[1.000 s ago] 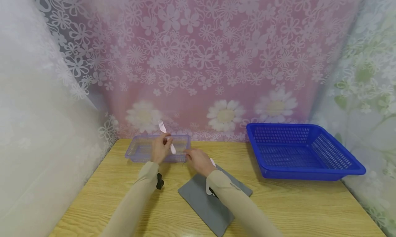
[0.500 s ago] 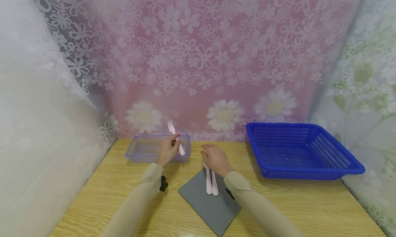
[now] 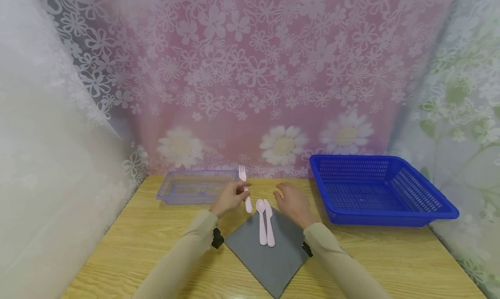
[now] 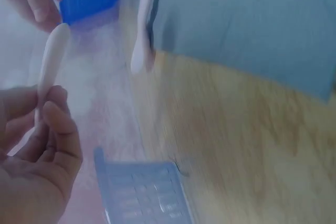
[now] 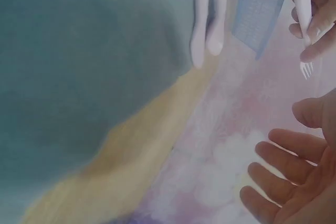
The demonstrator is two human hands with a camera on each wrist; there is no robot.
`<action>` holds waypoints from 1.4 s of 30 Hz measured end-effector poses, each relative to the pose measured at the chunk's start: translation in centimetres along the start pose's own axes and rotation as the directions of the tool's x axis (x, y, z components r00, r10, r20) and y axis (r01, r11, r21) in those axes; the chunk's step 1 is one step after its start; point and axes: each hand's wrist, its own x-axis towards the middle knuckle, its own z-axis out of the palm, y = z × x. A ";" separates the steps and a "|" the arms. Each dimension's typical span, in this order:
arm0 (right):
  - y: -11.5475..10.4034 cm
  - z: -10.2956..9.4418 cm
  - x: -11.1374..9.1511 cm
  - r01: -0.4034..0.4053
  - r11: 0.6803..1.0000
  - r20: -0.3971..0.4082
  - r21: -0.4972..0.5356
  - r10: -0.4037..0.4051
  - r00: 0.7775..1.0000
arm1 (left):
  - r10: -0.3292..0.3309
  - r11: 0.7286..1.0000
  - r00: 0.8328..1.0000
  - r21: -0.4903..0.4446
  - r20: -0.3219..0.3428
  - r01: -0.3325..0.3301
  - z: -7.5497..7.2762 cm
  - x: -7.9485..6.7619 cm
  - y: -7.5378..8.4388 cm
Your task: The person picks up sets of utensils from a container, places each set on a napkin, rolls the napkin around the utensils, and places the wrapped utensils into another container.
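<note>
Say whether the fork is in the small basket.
Out: the left hand holds the fork apart from the small basket in the left wrist view.

A pale pink fork (image 3: pixel 248 203) is pinched in the left hand (image 3: pixel 229 198).

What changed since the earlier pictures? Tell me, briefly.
The left hand, gripping the pink fork, moved right, from over the translucent basket to near the gray cloth. The right hand also moved right, uncovering the spoon and knife. Spoon, knife, cloth, translucent basket and blue basket stayed put.
</note>
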 end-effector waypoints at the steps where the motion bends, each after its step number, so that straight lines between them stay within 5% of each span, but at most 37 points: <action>1: 0.2 0.0 -0.2 -0.009 1.000 0.002 -0.007 0.010 1.000 | 0.007 1.000 1.000 0.015 0.030 -0.008 0.3 0.0 0.2; 4: 0.6 -0.1 -0.6 -0.023 1.000 -0.004 -0.020 0.023 1.000 | 0.022 0.999 0.996 0.045 0.090 -0.026 1.2 -0.1 0.9; 16: 2.1 0.2 -1.8 -0.002 0.997 -0.042 -0.072 -0.001 0.999 | 0.005 0.998 0.992 0.059 0.124 -0.012 4.0 -0.6 1.7; 26: 2.8 0.3 -2.7 -0.052 0.998 0.035 -0.036 0.053 0.998 | -0.011 0.994 0.981 0.111 0.194 -0.011 6.1 -1.3 3.2; 37: 2.8 0.6 -2.9 0.022 0.998 -0.067 -0.062 -0.026 0.997 | 0.033 0.968 0.953 0.227 0.302 -0.105 8.1 -0.6 3.9; 42: 2.8 0.6 -2.6 -0.007 0.998 -0.075 -0.060 0.002 0.997 | 0.043 0.955 0.947 0.265 0.319 -0.132 8.7 -0.6 4.1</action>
